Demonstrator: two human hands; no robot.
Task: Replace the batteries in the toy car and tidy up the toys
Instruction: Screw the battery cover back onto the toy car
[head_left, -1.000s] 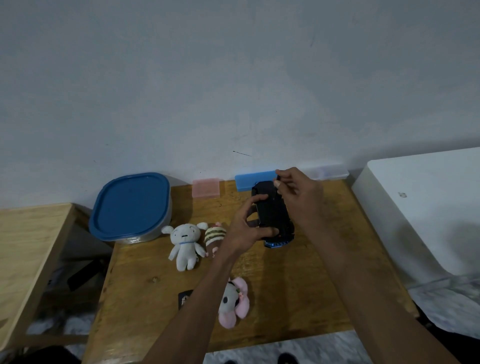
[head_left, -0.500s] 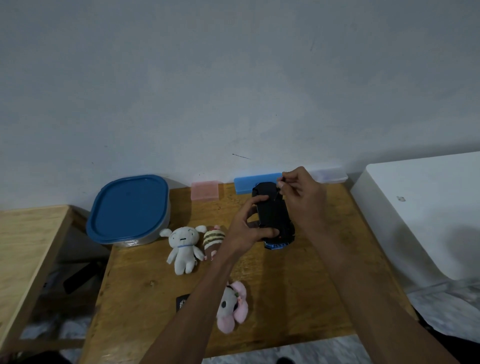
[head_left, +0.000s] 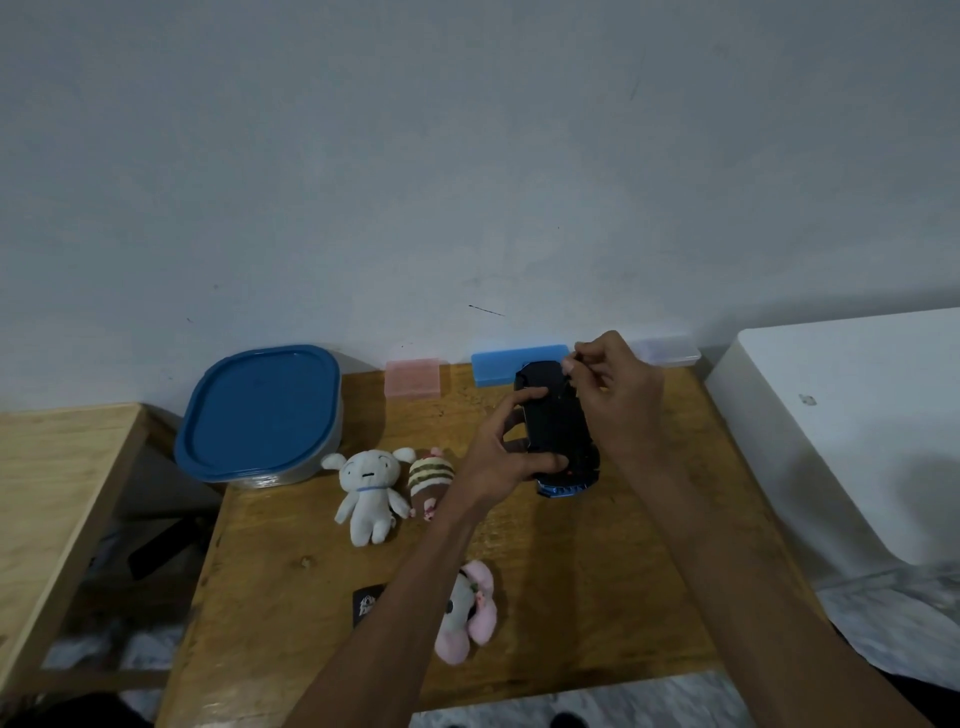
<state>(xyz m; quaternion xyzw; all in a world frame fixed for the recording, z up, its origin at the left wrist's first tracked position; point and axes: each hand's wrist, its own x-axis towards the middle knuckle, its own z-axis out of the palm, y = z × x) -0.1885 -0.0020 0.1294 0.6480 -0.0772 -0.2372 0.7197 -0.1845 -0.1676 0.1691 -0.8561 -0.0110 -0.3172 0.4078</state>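
Note:
The toy car (head_left: 557, 426) is held upside down above the wooden table (head_left: 571, 571), its black underside facing me and a blue bumper at its near end. My left hand (head_left: 506, 449) grips its left side, thumb across the near end. My right hand (head_left: 613, 389) is at the car's far end, fingertips pinched together over the underside; what they pinch is too small to tell. A white plush (head_left: 370, 491), a striped brown plush (head_left: 430, 480) and a pink plush (head_left: 465, 613) lie on the table.
A container with a blue lid (head_left: 260, 415) stands at the table's back left. A pink box (head_left: 412, 379), a blue box (head_left: 498, 364) and a clear box (head_left: 670, 351) line the wall. A small black card (head_left: 366, 605) lies near the front. A white appliance (head_left: 857, 415) stands at right.
My right hand's fingers have drawn together into a pinch at the car's far end. My left hand keeps the same grip on the car.

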